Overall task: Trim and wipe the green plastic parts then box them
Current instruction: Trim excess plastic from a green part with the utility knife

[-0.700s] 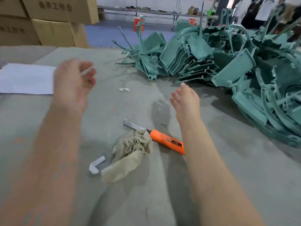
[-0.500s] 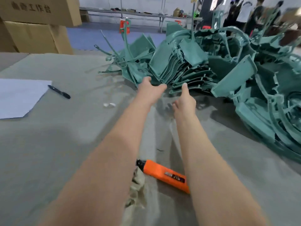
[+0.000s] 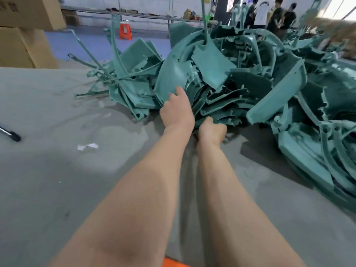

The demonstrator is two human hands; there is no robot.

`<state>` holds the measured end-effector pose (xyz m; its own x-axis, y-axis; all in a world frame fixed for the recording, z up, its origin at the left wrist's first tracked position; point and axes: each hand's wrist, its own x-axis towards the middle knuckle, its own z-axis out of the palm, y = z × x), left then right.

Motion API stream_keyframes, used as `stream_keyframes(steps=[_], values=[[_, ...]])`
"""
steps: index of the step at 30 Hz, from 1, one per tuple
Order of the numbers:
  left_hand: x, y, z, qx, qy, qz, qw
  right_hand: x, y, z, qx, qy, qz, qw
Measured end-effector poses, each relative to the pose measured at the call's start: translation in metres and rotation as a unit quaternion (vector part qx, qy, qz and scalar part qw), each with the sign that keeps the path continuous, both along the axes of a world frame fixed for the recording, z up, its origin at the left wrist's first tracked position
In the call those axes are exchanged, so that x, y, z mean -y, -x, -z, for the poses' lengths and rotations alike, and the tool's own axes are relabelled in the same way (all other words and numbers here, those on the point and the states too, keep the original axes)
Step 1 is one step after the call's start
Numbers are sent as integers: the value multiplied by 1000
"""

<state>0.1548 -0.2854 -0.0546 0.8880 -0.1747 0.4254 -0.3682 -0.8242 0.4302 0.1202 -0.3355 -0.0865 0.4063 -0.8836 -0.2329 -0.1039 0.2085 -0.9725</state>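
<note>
Green moulded plastic parts (image 3: pixel 212 62) lie heaped far right on the grey counter (image 3: pixel 57 170). This looks like the fetching step: the left hand (image 3: pixel 177 112) pinches a curved green panel (image 3: pixel 171 78) by its edge, and the right hand (image 3: pixel 212 131) is tucked under the heap, its grip hidden. The next move calls for working one part free of the tangle.

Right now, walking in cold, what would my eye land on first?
A big tangled pile of green plastic parts fills the table's far right side. Both bare arms stretch into it: the left hand grips the edge of a curved green part, the right hand digs in lower beside it, fingers hidden. Stacked cardboard boxes stand far left.
</note>
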Motion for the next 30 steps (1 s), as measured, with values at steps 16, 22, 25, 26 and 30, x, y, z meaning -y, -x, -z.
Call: stream_keyframes(steps=[16,22,25,26,30], values=[[-82,85,-11,-205,133,11,970,-61,110,-38,59,12,-109,992],[-84,92,-15,-364,442,24,819,-64,126,-36,9,71,-213,974],[-98,84,-2,-365,342,-16,866,-70,131,-34,-61,229,-189,953],[-104,82,1,-349,239,-27,906,-73,133,-36,-55,282,-164,944],[-116,81,9,-309,-23,-49,950,-74,135,-40,-40,411,-17,911]])
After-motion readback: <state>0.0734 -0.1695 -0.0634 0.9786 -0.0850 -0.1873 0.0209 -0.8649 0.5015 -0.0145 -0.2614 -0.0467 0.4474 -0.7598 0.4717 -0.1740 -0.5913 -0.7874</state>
